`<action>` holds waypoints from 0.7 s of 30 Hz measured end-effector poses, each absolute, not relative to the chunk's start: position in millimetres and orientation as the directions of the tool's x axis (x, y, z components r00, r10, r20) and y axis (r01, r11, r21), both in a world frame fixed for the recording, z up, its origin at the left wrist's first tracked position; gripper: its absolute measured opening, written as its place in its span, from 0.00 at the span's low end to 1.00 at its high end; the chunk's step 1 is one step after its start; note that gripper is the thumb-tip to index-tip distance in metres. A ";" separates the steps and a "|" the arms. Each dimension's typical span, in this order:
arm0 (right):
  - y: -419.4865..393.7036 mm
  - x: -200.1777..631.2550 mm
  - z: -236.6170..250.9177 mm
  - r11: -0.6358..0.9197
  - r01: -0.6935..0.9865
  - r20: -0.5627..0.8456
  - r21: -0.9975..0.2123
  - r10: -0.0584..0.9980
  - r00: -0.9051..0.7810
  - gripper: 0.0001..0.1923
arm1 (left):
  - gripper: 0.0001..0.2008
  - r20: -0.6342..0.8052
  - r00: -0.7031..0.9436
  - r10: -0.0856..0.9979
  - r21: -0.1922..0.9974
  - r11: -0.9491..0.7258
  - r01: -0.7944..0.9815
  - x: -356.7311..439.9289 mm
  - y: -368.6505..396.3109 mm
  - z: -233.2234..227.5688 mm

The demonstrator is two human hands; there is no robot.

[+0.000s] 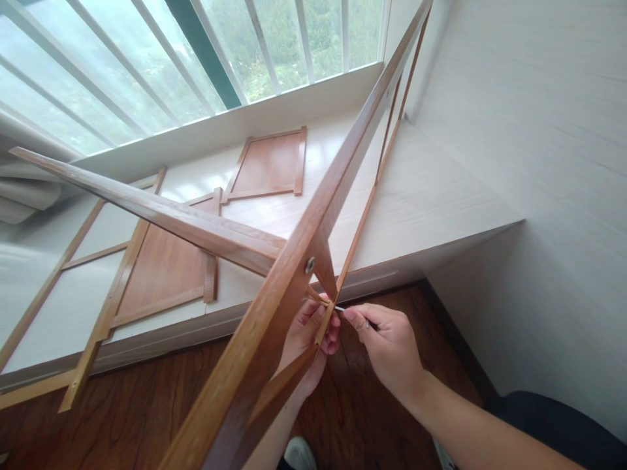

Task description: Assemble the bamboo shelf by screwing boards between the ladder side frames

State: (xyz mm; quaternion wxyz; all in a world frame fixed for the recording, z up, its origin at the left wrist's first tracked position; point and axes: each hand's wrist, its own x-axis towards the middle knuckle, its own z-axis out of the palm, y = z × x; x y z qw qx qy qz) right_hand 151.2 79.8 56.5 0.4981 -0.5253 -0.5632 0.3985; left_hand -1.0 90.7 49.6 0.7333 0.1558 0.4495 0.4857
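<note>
A wooden frame stands tilted before me, its long beam (333, 170) crossed by a second beam (206, 228). A round metal bolt head (310, 265) shows near the crossing. My left hand (313, 326), behind the long beam, has its fingers closed around a thin wooden rail (324, 323) of this frame; part of the hand is hidden. Pinched in my right hand (386, 339) is a thin metal hex key (339, 308). Its tip meets the rail beside my left fingertips, and the other end pokes out below my thumb.
On the white window ledge (431, 209) lie a wooden panel (269, 163), a larger panel (166, 267) and an open wooden frame (93, 287). A white wall (553, 130) rises at right. A dark rounded object (558, 418) stands at lower right on the wooden floor (161, 418).
</note>
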 end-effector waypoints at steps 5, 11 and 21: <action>79.3 151.1 58.2 0.049 0.149 0.057 -0.988 0.997 0.048 0.17 | 0.20 -0.515 0.121 0.849 0.669 0.486 -0.563 0.7 90.6 52.3; 79.1 150.8 62.0 -0.013 0.112 -0.008 -0.994 0.999 0.040 0.20 | 0.21 -0.508 0.122 0.852 0.670 0.480 -0.566 0.2 89.5 51.2; 77.8 150.3 59.1 -0.149 0.009 -0.149 -0.989 0.988 0.034 0.23 | 0.22 -0.522 0.101 0.847 0.674 0.482 -0.560 3.2 89.3 56.5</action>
